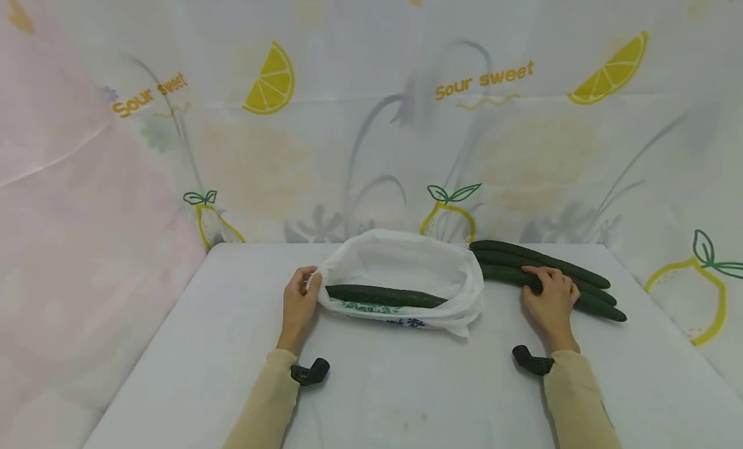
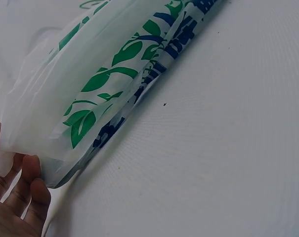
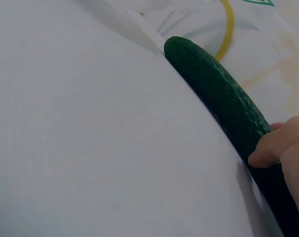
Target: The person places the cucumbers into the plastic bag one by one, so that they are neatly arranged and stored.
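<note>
A white plastic bag (image 1: 400, 259) with green leaf and blue print lies on its side, its mouth gaping. One dark green cucumber (image 1: 386, 296) lies along the lower part of the mouth. My left hand (image 1: 298, 307) pinches the bag's left edge between thumb and fingers, which also shows in the left wrist view. To the right of the bag, three cucumbers lie side by side at a slant. My right hand (image 1: 551, 304) grips the nearest cucumber (image 1: 504, 274) around its middle, the thumb on its near side. In the right wrist view its rounded end points away from the hand.
Everything lies on a white table (image 1: 371, 391). The two other cucumbers (image 1: 586, 275) lie just behind the gripped one, close to the table's back edge. A printed cloth (image 1: 360, 126) with lemon pictures hangs behind the table. Black cameras (image 1: 310, 371) sit on both wrists.
</note>
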### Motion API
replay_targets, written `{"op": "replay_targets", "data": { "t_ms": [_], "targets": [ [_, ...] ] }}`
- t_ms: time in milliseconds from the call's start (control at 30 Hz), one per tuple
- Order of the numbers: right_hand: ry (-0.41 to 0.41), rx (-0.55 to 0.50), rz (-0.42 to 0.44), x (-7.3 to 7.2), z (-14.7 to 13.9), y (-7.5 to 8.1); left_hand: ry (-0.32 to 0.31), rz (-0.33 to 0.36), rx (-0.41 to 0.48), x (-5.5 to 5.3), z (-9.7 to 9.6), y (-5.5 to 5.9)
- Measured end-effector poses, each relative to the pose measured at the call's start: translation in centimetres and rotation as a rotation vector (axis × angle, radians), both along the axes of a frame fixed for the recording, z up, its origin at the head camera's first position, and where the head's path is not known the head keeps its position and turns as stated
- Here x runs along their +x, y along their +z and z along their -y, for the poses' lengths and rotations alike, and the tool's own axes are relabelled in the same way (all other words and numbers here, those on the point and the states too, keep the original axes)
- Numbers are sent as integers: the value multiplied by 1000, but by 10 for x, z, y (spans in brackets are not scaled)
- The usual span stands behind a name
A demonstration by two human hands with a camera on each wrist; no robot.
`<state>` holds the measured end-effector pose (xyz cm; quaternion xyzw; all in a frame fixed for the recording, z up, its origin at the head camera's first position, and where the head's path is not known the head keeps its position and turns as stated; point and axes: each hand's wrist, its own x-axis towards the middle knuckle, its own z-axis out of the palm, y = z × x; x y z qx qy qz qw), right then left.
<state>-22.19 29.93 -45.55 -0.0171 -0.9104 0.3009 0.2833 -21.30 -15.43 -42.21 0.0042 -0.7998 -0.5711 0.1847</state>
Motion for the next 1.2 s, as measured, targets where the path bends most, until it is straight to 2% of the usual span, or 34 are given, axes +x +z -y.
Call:
{"op": "replay_targets", "data": {
  "t_ms": [100,333,533,667,900,1067,1200],
  "targets": [
    [6,5,11,-1,0,0,-6,-2,9,-1,1,-2],
    [0,28,27,-2,0,1,17,-2,24,-23,11,-36],
    [-6,52,58,0,1,4,19,-19,25,-23,10,-37],
    [-16,65,57,3,2,6,14,-18,29,-21,9,-34],
    [-16,70,55,6,4,9,-7,-27,11,-1,1,-4],
    [-5,57,50,5,1,11,-4,-1,3,2,-1,1],
    [6,53,60,5,-1,12,-7,7,14,2,0,1]
  ]
}}
